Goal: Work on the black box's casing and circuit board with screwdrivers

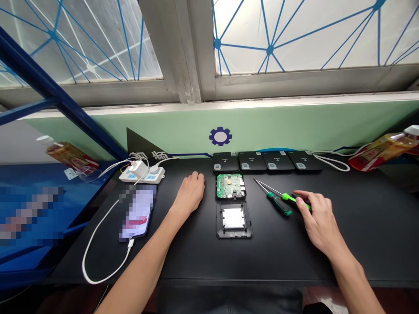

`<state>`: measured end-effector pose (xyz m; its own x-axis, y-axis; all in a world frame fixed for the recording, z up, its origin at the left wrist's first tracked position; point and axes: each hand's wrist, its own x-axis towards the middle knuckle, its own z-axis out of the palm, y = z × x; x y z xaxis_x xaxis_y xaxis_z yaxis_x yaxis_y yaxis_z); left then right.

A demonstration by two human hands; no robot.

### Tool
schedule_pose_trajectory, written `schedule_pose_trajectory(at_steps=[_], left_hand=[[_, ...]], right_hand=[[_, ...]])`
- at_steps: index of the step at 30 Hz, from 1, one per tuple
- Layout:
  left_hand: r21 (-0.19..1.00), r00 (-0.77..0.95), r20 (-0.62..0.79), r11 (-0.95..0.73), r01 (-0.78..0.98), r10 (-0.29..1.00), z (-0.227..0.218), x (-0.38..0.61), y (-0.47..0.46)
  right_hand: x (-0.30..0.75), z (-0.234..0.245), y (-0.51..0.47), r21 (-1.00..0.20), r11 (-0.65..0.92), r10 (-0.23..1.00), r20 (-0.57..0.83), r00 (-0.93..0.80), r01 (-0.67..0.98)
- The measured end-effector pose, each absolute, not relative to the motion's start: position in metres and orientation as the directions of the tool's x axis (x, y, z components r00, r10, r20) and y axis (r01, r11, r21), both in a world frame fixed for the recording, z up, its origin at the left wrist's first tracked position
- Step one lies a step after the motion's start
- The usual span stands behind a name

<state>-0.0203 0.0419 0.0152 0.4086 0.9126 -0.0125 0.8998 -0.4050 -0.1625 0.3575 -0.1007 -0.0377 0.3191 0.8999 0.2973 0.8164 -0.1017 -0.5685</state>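
An opened black device lies in the middle of the black table (360,226): its half with the green circuit board (230,186) sits above its other half, a black cover with a square metal plate (233,219). My left hand (190,193) rests flat on the table just left of the board, fingers loosely curled, holding nothing. My right hand (319,220) lies to the right, its fingertips on the handle of a light-green screwdriver (288,198). A second, darker green screwdriver (276,203) lies beside it, untouched.
Several closed black devices (266,161) line the back edge. A white power strip (142,173) and a phone (137,212) on a white charging cable (98,248) lie at left. Bottles of amber liquid lie at far right (381,150) and far left (70,156).
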Motion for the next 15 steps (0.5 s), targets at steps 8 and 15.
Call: schedule_pose_trajectory(at_steps=[8,15], left_hand=[[-0.012,0.237,0.107,-0.237,0.971,0.966,0.015,-0.019,0.04],[-0.103,0.221,0.108,-0.21,0.972,0.969,0.013,-0.011,0.04]], right_hand=[[0.353,-0.032,-0.098,-0.543,-0.101,0.882,0.339,0.327,0.834],[0.302,0.051,-0.152,-0.594,0.021,0.836,0.451,0.312,0.804]])
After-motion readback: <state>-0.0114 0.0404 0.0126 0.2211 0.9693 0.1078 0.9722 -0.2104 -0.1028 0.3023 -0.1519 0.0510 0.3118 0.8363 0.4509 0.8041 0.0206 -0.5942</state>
